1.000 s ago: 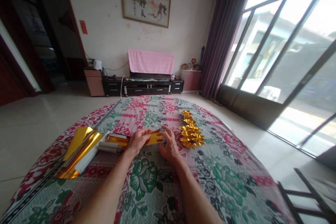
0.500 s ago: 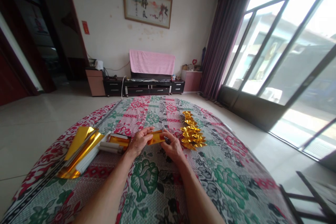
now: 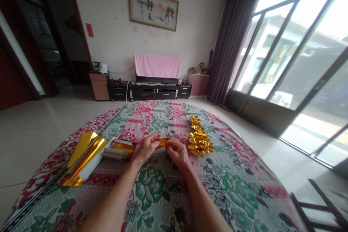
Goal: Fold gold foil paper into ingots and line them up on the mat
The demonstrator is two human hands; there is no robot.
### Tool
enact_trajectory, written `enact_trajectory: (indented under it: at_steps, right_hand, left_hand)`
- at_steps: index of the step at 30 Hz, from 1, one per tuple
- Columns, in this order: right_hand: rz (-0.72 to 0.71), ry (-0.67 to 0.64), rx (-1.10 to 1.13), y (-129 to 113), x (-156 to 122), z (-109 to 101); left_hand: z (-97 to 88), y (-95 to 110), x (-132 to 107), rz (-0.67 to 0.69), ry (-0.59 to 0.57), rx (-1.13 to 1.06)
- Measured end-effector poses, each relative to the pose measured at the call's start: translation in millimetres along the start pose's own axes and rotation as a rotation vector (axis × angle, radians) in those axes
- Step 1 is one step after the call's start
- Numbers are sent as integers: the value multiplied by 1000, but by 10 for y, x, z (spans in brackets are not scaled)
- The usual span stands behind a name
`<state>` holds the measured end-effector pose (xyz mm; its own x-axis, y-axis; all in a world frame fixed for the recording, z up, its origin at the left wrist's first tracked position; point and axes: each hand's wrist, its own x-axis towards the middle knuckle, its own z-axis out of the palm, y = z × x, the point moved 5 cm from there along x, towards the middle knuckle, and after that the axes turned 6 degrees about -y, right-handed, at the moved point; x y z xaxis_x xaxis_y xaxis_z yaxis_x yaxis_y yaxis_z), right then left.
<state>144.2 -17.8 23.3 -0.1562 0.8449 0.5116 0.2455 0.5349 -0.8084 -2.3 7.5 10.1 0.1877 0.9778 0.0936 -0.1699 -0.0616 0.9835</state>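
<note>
A small folded piece of gold foil paper is stretched level between my two hands, above the flowered cloth. My left hand pinches its left end, and my right hand pinches the right end; the fingertips partly cover it. To the right stands a row of folded gold foil pieces with pointed ends, set close together. On the left lie gold foil sheets with white backs, loosely curled. Beside my left wrist are white rolled papers and a flat gold piece with a dark edge.
A flowered cloth in red, green and grey covers the round table. Beyond it are a low black cabinet and a pink towel over a screen. A dark chair frame stands at the lower right.
The gold foil paper between my hands now looks narrower, as its broad face no longer shows. My right fingers have curled in closer over its right end.
</note>
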Motion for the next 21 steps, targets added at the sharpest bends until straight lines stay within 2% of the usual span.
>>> enact_trajectory:
  at_steps: [4, 7, 13, 21]
  right_hand:
    - [-18, 131, -20, -22, 13, -72]
    - [-7, 178, -20, 3, 18, -98]
    - [-2, 188, -11, 43, 19, -94]
    - [-19, 129, -13, -72, 7, -71]
  left_hand:
    - [-48, -23, -5, -33, 18, -40]
    - [-49, 1, -23, -34, -20, -140]
    - [17, 38, -50, 0, -68, -114]
    - [-26, -7, -3, 32, 55, 8]
